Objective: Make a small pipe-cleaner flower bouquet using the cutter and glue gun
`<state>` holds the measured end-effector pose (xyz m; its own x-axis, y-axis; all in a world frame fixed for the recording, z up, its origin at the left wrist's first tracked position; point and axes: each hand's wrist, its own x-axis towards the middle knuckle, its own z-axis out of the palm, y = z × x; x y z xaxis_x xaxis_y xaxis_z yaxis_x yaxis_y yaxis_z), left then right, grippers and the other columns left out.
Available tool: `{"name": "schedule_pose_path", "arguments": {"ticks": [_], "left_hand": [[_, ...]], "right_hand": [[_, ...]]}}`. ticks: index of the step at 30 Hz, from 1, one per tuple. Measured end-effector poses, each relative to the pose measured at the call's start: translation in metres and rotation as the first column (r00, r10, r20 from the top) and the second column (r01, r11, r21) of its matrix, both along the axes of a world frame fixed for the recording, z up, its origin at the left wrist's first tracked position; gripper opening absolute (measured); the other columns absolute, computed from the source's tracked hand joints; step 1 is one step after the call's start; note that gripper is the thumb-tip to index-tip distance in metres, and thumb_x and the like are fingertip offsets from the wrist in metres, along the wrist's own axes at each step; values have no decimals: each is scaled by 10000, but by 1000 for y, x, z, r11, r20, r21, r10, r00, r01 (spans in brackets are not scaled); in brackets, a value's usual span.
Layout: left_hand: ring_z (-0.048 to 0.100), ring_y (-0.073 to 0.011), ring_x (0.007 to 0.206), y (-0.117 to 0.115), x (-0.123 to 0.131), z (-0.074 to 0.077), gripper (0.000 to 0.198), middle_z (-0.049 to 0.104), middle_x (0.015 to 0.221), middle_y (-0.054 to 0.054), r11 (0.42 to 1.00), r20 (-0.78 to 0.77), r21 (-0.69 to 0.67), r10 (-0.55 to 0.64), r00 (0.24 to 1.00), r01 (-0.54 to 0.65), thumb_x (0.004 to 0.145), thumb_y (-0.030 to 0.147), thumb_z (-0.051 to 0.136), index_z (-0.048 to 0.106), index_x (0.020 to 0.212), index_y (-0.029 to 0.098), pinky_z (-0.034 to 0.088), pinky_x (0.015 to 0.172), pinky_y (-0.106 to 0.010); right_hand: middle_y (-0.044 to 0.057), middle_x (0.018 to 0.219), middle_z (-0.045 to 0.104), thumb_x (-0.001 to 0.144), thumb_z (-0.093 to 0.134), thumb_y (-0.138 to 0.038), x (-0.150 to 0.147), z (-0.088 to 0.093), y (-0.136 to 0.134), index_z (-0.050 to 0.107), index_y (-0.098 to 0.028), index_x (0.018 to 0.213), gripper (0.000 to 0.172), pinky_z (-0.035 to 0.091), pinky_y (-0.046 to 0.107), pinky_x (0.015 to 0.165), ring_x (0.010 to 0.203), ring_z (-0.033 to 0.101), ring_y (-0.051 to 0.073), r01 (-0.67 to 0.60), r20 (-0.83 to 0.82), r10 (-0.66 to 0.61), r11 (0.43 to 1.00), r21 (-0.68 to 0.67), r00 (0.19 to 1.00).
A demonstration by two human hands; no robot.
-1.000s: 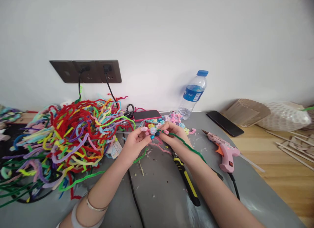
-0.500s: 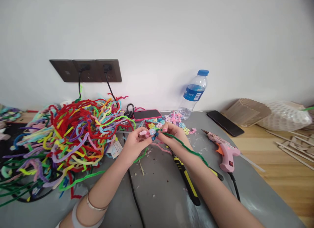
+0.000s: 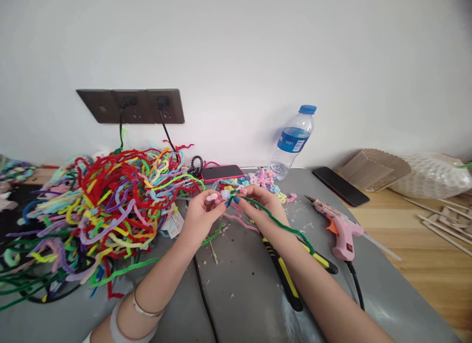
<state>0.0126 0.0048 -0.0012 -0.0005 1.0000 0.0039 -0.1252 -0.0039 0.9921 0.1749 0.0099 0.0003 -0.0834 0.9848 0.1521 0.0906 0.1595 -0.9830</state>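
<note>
My left hand pinches a small pink fuzzy flower made of pipe cleaner, with a pale blue middle. Close beside it, my right hand is closed on a dark green pipe cleaner where it meets the flower. The green length trails back over my right wrist and forearm. Thumbs of both hands nearly touch at the join, and fingers partly hide it. Behind my hands lie several small pastel pipe-cleaner flowers. Yellow-and-black handled pliers lie beneath my right forearm.
A big tangle of coloured pipe cleaners fills the left. At the back stand a water bottle and a red-edged phone. To the right are a black phone, a pink glue gun and wooden sticks.
My hands have shifted slightly around the flower, and the green pipe cleaner on my right forearm now lies a little differently. The camera view has moved very slightly.
</note>
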Motion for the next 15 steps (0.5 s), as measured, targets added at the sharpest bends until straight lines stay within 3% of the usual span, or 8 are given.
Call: {"name": "schedule_pose_path", "arguments": {"ticks": [8,12,15], "left_hand": [[464,-92,589,1,0,0,172,532,633,43,997,62,4,72,995,-73,630,216,763,610,689,166,387,562,-194],[462,-83,574,0,1,3,186,534,621,47,991,114,-23,137,984,-135,605,201,776,615,690,162,388,535,-183],[452,-78,560,-1,3,5,228,510,601,58,985,183,-52,169,969,-162,580,210,799,588,657,166,386,520,-183]], "right_hand": [[2,719,528,833,624,-257,-11,1,-11,617,-220,738,102,381,303,638,687,471,168,37,39,-50,959,281,998],[-8,689,515,835,592,-182,-12,4,-13,598,-223,725,117,350,318,661,681,494,170,-15,237,-105,889,457,966],[-18,669,530,828,580,-137,-11,3,-12,594,-219,713,142,313,329,697,673,513,164,-63,406,-219,815,577,887]]}}
